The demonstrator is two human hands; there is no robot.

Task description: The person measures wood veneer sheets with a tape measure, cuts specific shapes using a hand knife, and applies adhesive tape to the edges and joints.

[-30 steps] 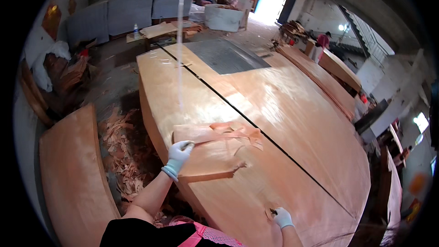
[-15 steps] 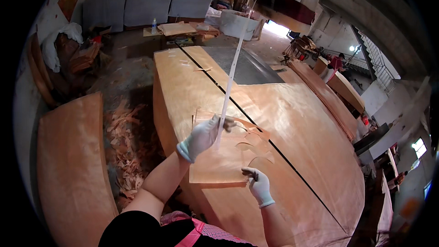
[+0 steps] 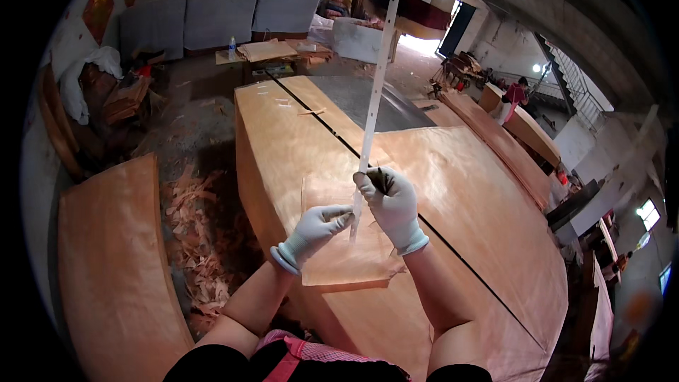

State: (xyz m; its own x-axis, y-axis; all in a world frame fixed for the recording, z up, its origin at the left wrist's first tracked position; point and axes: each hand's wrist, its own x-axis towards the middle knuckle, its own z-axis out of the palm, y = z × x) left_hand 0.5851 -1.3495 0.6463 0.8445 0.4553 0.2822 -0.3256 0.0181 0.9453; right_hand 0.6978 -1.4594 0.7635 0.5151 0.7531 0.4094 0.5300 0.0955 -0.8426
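A long white tape strip with small holes (image 3: 377, 92) runs down from overhead to the small veneer sheet in front of me. My right hand (image 3: 393, 205), in a white glove with dark fingertips, pinches the strip. Lower down, my left hand (image 3: 318, 232), also gloved, has thumb and fingers pressed together at the strip's left edge, near its loose end. Beneath both hands lies the small thin wood veneer sheet (image 3: 343, 270), its right corner ragged. It rests on a wide stack of veneer (image 3: 481, 198).
A black line (image 3: 467, 272) crosses the stack diagonally. A dark grey sheet (image 3: 396, 110) lies at its far side. Veneer scraps (image 3: 194, 240) litter the floor at left, beside another veneer stack (image 3: 117, 240). A person (image 3: 515, 99) is at the far right.
My right hand has risen from the small sheet's lower right to the strip and grips it above my left hand. My left hand has slid lower. The strip hangs more upright.
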